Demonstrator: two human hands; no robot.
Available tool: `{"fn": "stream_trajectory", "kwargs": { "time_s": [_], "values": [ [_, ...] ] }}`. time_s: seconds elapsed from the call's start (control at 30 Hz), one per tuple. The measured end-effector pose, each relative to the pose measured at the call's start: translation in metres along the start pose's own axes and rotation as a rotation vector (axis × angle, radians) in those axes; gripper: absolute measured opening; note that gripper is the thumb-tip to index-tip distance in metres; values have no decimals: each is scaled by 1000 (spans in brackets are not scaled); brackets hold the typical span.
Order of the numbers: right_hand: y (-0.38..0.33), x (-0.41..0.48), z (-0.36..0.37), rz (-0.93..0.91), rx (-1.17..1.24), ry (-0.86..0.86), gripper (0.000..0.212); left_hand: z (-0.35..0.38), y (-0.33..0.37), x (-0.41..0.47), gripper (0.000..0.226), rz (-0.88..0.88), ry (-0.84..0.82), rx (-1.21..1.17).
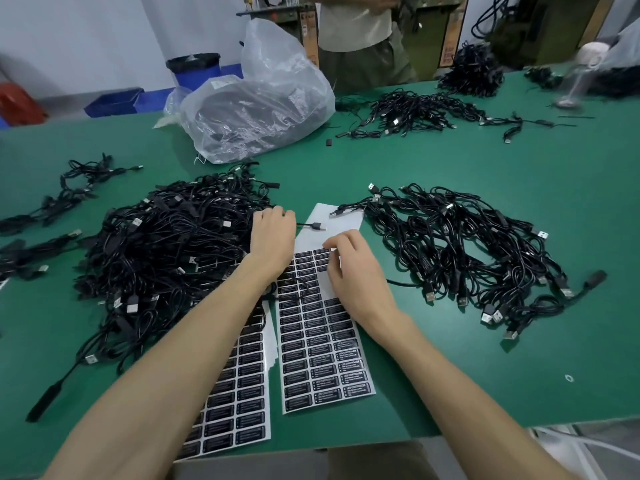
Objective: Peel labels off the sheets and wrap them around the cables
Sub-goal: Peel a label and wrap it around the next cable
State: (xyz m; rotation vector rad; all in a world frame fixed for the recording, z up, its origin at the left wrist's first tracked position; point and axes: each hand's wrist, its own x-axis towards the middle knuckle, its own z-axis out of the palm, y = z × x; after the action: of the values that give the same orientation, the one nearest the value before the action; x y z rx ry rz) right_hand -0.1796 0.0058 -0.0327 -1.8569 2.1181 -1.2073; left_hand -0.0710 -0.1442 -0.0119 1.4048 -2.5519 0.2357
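Black labels (313,344) fill a sheet (346,218) lying on the bench (450,358) between the left pile (166,258) and right pile (467,251) of cables. The right hand (349,271) has its fingers (334,242) pinching a top-row label (323,251). The left hand (272,237) curls its fingers round one cable (311,225).

Both arms are bare, the left forearm (194,341) and right forearm (433,368) reaching forward and converging toward the middle. The left hand (273,237) lies knuckles up, fingers curled under, gripping a cable (311,226). The right hand (351,271) sits just beside it, a little nearer, back up, fingers bent, thumb and forefinger tips close together. Pinching something, perhaps; too small to tell.
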Motion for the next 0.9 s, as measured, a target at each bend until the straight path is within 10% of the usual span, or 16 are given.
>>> {"fn": "stream_trajectory", "kwargs": {
  "time_s": [0.63,0.9],
  "values": [
    [4,6,5,64,56,-30,25,-40,-21,-17,16,-182,492,-865],
    [11,8,6,84,293,34,35,-97,23,-10,11,-10,326,-1298]
  ]
}}
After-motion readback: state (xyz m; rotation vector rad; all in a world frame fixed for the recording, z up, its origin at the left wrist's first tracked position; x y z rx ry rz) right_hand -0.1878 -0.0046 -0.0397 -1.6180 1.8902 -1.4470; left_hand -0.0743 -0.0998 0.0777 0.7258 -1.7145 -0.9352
